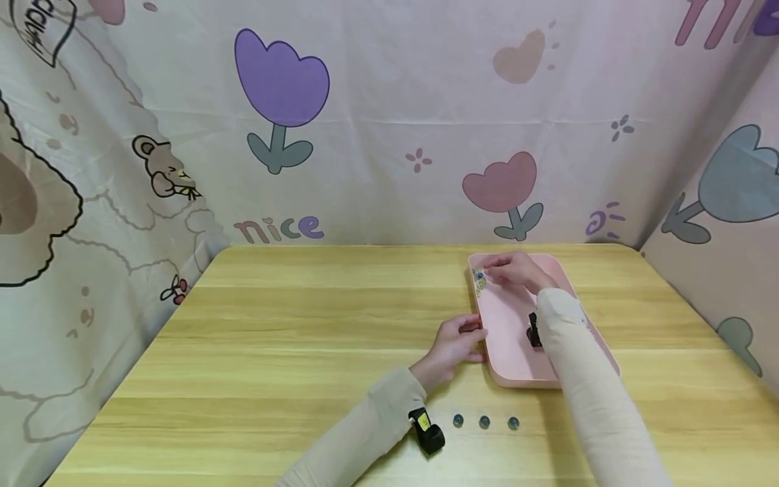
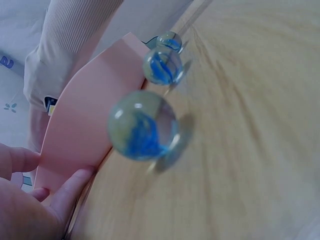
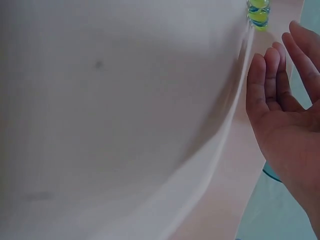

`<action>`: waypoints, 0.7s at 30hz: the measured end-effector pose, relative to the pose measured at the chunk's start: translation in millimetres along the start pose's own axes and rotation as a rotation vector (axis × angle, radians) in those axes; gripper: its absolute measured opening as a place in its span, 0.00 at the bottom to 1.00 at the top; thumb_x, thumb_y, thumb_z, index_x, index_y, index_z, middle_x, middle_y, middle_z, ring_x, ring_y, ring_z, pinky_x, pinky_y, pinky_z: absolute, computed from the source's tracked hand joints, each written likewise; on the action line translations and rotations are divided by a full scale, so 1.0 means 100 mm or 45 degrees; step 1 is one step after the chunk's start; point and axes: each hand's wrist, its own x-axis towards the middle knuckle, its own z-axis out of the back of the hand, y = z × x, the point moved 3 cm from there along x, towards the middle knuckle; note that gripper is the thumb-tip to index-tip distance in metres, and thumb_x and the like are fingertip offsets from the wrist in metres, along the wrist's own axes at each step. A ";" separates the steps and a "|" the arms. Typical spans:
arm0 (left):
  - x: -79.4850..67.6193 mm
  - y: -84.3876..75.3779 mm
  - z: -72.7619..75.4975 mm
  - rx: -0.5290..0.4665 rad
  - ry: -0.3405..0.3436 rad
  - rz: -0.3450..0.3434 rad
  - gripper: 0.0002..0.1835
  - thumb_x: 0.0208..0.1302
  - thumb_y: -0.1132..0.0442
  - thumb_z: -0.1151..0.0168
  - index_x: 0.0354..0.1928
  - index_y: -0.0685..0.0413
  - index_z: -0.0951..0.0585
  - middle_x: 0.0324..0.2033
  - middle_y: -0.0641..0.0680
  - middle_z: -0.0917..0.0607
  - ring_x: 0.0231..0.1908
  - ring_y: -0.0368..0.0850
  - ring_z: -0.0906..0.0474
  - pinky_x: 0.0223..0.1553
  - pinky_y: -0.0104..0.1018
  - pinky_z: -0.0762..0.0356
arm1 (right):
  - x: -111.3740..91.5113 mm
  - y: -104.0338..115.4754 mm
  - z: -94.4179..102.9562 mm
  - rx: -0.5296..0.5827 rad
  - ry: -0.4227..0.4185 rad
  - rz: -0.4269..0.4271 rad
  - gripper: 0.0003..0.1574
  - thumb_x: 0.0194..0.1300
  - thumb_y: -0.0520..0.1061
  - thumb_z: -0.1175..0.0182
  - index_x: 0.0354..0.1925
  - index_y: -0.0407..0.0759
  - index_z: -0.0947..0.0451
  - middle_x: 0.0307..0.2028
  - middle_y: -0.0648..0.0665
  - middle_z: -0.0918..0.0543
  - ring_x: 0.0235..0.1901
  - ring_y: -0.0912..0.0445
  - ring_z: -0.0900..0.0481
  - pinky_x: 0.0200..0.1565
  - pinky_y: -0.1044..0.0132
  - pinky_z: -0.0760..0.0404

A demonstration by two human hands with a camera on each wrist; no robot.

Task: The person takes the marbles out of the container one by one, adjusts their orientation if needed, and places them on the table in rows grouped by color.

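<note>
A pink tray (image 1: 511, 338) lies on the right part of the table. My left hand (image 1: 452, 346) is at its left wall; in the left wrist view its fingertips (image 2: 82, 175) touch the outside of that wall. Over the tray's far left part is my right hand (image 1: 514, 269), fingers loosely bent, with nothing visible between them in the right wrist view. Beside its fingertips, several glass marbles (image 1: 479, 279) sit along the tray's left wall, some with yellow-green and blue (image 3: 258, 15). Three clear marbles with blue swirls (image 2: 143, 126) stand in a row on the table before the tray.
The wooden table (image 1: 274, 338) reaches to a printed curtain (image 1: 377, 135) at the back and sides. A black wrist camera (image 1: 429, 433) hangs at the left sleeve, close to the marble row. Another black wrist camera (image 1: 534, 331) at the right sleeve is over the tray.
</note>
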 end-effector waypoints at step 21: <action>0.01 0.00 0.01 -0.031 0.011 0.001 0.22 0.63 0.73 0.40 0.59 0.66 0.26 0.44 0.55 0.21 0.38 0.47 0.20 0.34 0.40 0.13 | 0.08 -0.10 -0.06 0.034 0.035 -0.007 0.21 0.69 0.39 0.43 0.56 0.27 0.26 0.54 0.33 0.23 0.39 0.61 0.25 0.44 0.71 0.22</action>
